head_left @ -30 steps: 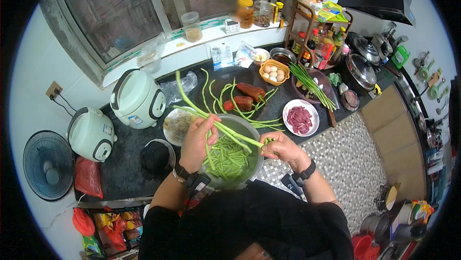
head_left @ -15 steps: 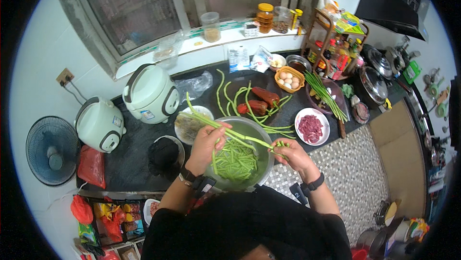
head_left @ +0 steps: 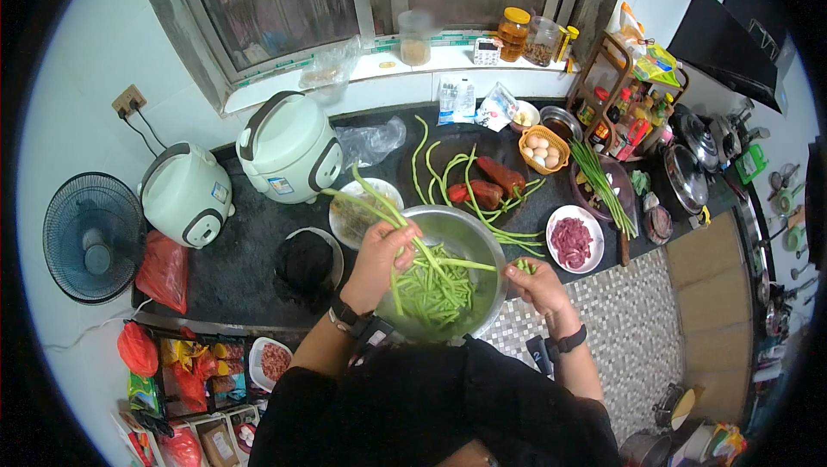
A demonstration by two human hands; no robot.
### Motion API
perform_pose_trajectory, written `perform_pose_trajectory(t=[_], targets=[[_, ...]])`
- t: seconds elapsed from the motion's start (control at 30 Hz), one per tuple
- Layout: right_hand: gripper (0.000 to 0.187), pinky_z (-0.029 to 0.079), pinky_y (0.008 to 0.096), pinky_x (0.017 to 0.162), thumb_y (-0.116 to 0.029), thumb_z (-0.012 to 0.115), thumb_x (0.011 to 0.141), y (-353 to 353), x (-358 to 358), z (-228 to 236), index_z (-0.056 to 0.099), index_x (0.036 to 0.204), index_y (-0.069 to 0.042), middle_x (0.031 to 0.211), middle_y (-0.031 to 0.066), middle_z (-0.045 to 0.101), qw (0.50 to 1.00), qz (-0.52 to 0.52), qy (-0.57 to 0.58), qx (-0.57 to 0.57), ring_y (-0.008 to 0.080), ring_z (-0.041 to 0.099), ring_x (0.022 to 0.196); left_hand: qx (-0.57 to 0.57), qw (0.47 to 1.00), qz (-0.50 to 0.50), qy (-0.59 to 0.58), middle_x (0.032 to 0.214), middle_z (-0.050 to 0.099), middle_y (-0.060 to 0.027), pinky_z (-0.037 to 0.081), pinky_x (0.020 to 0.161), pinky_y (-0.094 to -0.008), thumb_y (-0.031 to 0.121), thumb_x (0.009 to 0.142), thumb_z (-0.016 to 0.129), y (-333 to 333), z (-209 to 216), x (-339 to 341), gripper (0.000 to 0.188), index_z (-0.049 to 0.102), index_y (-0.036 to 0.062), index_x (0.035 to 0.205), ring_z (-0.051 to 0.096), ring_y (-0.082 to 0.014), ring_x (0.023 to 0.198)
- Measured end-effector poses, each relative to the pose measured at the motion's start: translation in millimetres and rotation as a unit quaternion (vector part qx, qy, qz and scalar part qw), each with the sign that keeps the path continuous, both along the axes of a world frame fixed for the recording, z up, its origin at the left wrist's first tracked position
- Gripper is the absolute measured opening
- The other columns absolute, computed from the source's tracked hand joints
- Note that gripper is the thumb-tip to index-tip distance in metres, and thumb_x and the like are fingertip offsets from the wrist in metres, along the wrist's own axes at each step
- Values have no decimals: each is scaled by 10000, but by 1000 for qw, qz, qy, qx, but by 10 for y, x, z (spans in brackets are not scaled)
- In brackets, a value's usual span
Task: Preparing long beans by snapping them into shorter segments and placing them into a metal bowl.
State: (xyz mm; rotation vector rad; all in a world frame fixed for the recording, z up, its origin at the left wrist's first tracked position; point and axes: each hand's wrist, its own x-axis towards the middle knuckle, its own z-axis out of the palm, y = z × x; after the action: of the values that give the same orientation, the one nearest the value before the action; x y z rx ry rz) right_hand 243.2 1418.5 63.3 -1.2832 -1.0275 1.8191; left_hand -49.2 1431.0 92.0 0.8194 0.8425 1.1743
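Both grips pinch long green beans (head_left: 379,208) over the steel bowl (head_left: 482,247) of cut pieces at the bench's near edge, left hand (head_left: 383,252) closed on a bunch, right hand (head_left: 536,279) nipping a short piece, with rice cookers (head_left: 289,146) beyond.

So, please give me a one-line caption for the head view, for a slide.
Left hand holds long green beans over a steel bowl of cut pieces; right hand holds a short piece.

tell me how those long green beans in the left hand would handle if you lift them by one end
Probably bendy rather than stiff: the long beans arc from the left hand. They look thin, so likely light. Loose ones curl on the counter, so they'd likely droop.
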Motion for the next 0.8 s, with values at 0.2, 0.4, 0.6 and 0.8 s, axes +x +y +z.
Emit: perform_pose_trajectory(t=[0.2, 0.4, 0.6, 0.8], targets=[[120, 323, 180, 425, -117, 657, 825, -45, -118, 223, 600, 882, -28, 688, 4, 589, 996, -41, 12, 79, 39, 412, 470, -37, 995, 15, -92, 672, 516, -20, 269, 404, -203, 100, 869, 533, 62, 25, 35, 112, 547, 52, 970, 379, -56, 434], [194, 354, 165, 492, -153, 615, 857, -68, -493, 417, 623, 1003, -25, 773, 26, 642, 992, 103, 8, 72, 28, 443, 525, -21, 994, -68, -86, 744, 542, -33, 278, 408, -198, 101, 880, 540, 96, -8, 210, 107, 536, 31, 961, 399, -57, 449], [237, 314, 170, 457, -119, 590, 822, -172, -446, 330, 614, 976, 60, 676, 15, 592, 996, 39, 82, 7, 38, 426, 497, 64, 989, -129, 32, 650, 488, 29, 274, 439, -170, 146, 873, 605, 125, -67, 200, 140, 551, 34, 937, 371, -22, 484], [181, 284, 182, 392, -139, 557, 813, -212, -346, 286, 598, 823, 37, 541, 12, 502, 984, 135, 117, -28, 51, 414, 435, 8, 984, -177, 14, 687, 507, 15, 280, 433, -167, 127, 825, 658, 26, -333, -83, 166, 550, 54, 928, 380, -25, 502]])
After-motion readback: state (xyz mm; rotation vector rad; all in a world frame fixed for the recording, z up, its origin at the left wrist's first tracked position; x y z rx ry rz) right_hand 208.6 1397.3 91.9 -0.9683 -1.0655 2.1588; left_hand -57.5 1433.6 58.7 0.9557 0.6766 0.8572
